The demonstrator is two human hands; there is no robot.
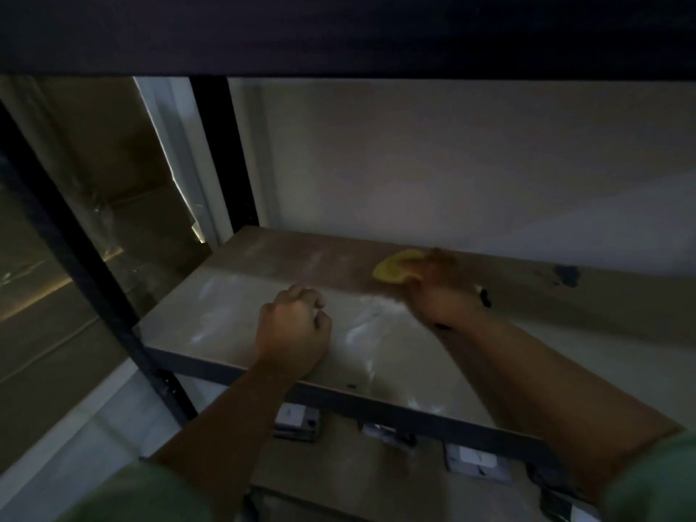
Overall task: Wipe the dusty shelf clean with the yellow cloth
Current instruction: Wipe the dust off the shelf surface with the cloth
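Observation:
The dusty shelf (233,314) is a pale board in a dark metal rack, with whitish dust smears across its front half. My right hand (440,292) reaches to the back of the shelf and presses the yellow cloth (393,269) onto the board near the wall; the hand is blurred. My left hand (293,329) rests as a loose fist on the shelf near its front edge, with nothing in it.
A dark upper shelf (339,32) hangs low overhead. Black rack posts (222,145) stand at the left. A white wall (452,163) backs the shelf. Small white boxes (297,420) lie on the lower shelf. A dark stain (567,275) marks the board's right rear.

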